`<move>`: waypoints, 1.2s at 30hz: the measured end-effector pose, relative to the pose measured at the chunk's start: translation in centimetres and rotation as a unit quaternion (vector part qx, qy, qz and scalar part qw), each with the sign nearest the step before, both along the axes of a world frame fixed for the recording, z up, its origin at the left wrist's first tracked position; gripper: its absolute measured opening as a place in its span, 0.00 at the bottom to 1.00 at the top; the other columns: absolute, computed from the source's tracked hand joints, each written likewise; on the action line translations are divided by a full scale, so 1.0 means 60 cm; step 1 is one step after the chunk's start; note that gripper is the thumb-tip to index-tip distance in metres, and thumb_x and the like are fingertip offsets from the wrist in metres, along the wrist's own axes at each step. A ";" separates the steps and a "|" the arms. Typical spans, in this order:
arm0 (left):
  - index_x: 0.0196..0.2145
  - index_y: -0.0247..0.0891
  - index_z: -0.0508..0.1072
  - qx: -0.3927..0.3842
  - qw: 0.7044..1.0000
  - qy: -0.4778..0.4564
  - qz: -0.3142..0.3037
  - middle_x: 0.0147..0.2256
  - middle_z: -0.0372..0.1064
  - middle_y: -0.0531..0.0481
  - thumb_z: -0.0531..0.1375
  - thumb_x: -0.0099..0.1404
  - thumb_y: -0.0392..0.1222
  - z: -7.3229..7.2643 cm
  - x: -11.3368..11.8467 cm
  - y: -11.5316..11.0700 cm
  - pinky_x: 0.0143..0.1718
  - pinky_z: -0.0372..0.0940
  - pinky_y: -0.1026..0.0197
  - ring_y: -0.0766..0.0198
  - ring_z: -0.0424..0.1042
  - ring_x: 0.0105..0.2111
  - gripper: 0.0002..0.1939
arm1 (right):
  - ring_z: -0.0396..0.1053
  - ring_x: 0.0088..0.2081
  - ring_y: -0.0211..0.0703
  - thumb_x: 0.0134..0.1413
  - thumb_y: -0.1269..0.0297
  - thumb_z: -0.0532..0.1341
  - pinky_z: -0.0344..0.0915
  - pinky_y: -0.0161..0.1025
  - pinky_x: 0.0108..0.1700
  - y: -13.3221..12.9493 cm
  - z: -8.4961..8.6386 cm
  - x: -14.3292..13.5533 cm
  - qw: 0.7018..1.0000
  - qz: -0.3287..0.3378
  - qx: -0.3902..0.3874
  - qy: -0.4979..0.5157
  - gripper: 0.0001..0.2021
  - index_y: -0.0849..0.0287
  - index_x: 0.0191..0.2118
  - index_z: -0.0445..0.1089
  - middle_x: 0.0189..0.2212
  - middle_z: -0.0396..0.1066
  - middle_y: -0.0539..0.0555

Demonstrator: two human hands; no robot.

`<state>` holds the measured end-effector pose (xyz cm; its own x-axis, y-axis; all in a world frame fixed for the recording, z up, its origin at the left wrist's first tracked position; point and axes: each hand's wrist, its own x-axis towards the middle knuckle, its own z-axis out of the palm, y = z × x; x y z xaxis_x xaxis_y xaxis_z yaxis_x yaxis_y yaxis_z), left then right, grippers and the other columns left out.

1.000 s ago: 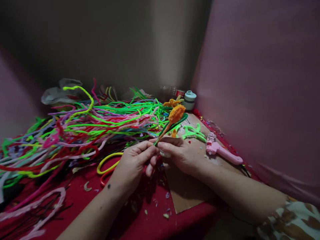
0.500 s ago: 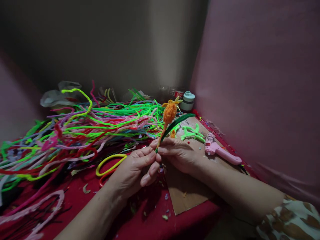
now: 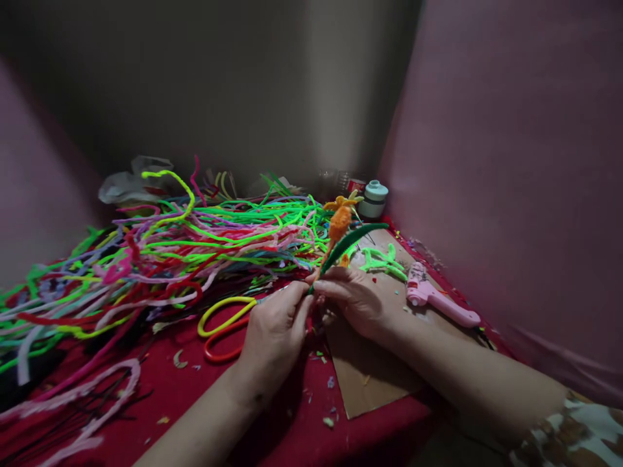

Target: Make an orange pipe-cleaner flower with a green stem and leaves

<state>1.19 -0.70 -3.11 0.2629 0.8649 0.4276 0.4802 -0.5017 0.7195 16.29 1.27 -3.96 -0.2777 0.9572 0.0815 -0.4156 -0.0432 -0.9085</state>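
An orange fuzzy flower [image 3: 339, 224] on a thin orange stem stands upright between my hands, with a long dark green leaf [image 3: 354, 239] curving up to the right beside it. My left hand [image 3: 278, 325] pinches the green lower end of the stem, its knuckles turned toward the camera. From the right, my right hand [image 3: 351, 298] grips the stem and the base of the leaf between thumb and fingers. The fingertips of both hands nearly touch, and they hide the bottom of the stem.
Many coloured pipe cleaners [image 3: 233, 237] heap across the left and back. Scissors [image 3: 226, 318] with yellow and red handles lie left of my hands. A pink glue gun [image 3: 440, 298] rests on cardboard [image 3: 365, 376] at right, near green pieces [image 3: 382, 261] and a pale bottle [image 3: 374, 200].
My left hand has rolled over, its fingers now curled in at the stem. The flower tilts a little more to the right. The whole view has shifted slightly, showing more of the scissors.
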 end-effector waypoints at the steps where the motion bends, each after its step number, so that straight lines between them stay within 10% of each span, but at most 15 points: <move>1: 0.35 0.39 0.72 -0.036 0.999 -0.025 0.000 0.31 0.72 0.50 0.53 0.64 0.42 0.004 0.000 0.000 0.36 0.63 0.62 0.63 0.71 0.32 0.09 | 0.66 0.26 0.34 0.45 0.67 0.66 0.62 0.33 0.32 0.000 0.000 0.000 1.000 0.005 0.009 -0.007 0.05 0.59 0.32 0.76 0.23 0.71 0.48; 7: 0.26 0.36 0.67 -0.280 0.938 -0.201 -0.040 0.19 0.64 0.58 0.56 0.61 0.44 0.035 0.002 0.000 0.19 0.58 0.68 0.72 0.63 0.15 0.09 | 0.66 0.27 0.34 0.47 0.62 0.65 0.63 0.35 0.35 -0.004 0.010 0.001 0.998 0.062 0.002 0.011 0.09 0.59 0.35 0.75 0.24 0.71 0.49; 24: 0.28 0.34 0.68 -0.434 0.798 -0.360 -0.212 0.16 0.59 0.59 0.57 0.63 0.44 0.016 -0.009 0.017 0.17 0.54 0.69 0.79 0.49 0.09 0.10 | 0.67 0.28 0.36 0.47 0.64 0.65 0.62 0.37 0.38 -0.002 0.006 0.003 0.998 0.056 0.002 -0.011 0.11 0.61 0.38 0.75 0.24 0.71 0.50; 27: 0.28 0.35 0.69 -0.411 0.839 -0.301 -0.193 0.16 0.61 0.58 0.55 0.64 0.45 0.022 -0.008 0.015 0.17 0.53 0.69 0.77 0.51 0.10 0.12 | 0.67 0.27 0.35 0.47 0.65 0.65 0.63 0.37 0.37 -0.003 0.007 0.001 0.999 0.045 0.008 -0.008 0.09 0.61 0.36 0.75 0.23 0.70 0.49; 31: 0.27 0.37 0.72 -0.199 0.969 -0.136 -0.053 0.23 0.68 0.52 0.59 0.59 0.44 0.022 -0.004 0.005 0.26 0.58 0.66 0.67 0.65 0.22 0.08 | 0.65 0.25 0.35 0.46 0.66 0.65 0.63 0.37 0.35 -0.003 0.006 -0.001 1.000 0.022 0.001 -0.004 0.07 0.60 0.33 0.75 0.24 0.70 0.49; 36: 0.31 0.42 0.75 -0.071 0.995 -0.076 0.006 0.24 0.70 0.52 0.60 0.58 0.41 0.019 -0.002 0.000 0.30 0.59 0.66 0.64 0.67 0.25 0.05 | 0.66 0.29 0.36 0.46 0.65 0.66 0.62 0.37 0.39 -0.003 0.004 -0.003 1.000 0.010 0.005 -0.018 0.06 0.59 0.32 0.75 0.27 0.72 0.50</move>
